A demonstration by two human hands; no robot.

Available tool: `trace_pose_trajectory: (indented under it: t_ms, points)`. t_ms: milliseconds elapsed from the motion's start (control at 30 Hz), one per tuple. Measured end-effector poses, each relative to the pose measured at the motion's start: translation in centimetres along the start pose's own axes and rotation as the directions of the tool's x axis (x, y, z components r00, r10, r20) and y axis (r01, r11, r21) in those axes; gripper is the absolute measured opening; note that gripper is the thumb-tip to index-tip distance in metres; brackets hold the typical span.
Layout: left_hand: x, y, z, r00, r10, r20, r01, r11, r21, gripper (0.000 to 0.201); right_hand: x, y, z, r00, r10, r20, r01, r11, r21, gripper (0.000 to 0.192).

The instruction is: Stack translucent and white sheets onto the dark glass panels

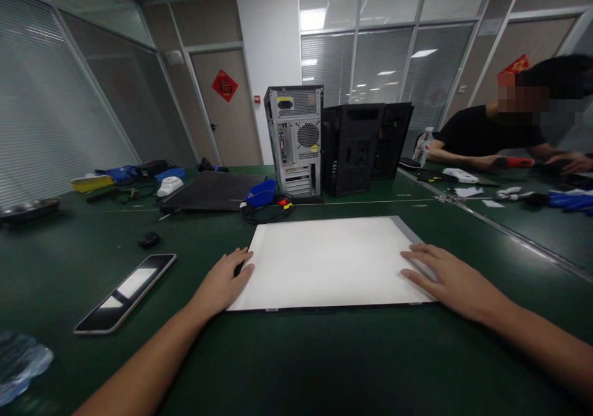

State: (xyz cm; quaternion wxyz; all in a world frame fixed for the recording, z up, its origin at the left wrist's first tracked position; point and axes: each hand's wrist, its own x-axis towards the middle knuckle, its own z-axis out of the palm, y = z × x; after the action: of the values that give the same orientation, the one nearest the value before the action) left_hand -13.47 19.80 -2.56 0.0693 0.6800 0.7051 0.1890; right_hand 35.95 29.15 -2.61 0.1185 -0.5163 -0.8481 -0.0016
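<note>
Two hands, both mine, rest on one white flat panel point(331, 262) lying at the centre of the frame on the green table point(324, 366). Left hand point(221, 283): fingers loosely spread, laid flat against the panel's left edge, gripping nothing. Right hand point(447, 277): fingers spread, palm down on the panel's right edge, gripping nothing. One phone point(126, 292), face up, lower left, well apart from my left hand. One small black mouse point(149, 239) beyond it. One grey computer case point(295, 141) standing upright at upper centre, with two black cases point(354, 147) just beside it on the right. One blue item point(260, 192) with a black cable in front of the grey case. One other person point(498, 133) seated at upper right, arms on the table.
</note>
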Motion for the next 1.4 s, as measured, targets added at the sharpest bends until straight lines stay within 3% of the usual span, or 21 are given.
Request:
trace_pose_trajectory:
  t_ms: [500,1167,1267,1333,1400]
  points:
    - [0.0,0.3,-0.2,1.000,-0.007,-0.003,0.007,1.000,0.013,0.055,-0.3,-0.7,-0.6,0.993,-0.121,-0.003,0.120,0.989,0.088,0.053]
    - [0.0,0.1,0.0,1.000,0.012,0.002,-0.012,0.999,0.047,0.057,-0.2,-0.9,-0.7,0.994,-0.108,0.010,0.107,0.991,0.077,0.050]
    - [-0.1,0.1,0.3,1.000,0.021,-0.004,-0.021,0.996,0.084,0.058,0.1,-0.8,-0.7,0.998,-0.013,-0.055,0.015,0.999,0.042,0.055]
    - [-0.1,0.1,0.5,0.999,0.036,-0.027,-0.033,0.992,0.120,0.060,0.6,-0.3,-0.9,0.987,0.121,-0.108,-0.117,0.992,0.043,0.061]
    - [-0.1,0.2,0.7,0.998,0.049,-0.033,-0.043,0.987,0.155,0.062,1.3,0.4,-1.2,0.966,0.244,-0.086,-0.236,0.967,0.098,0.065]
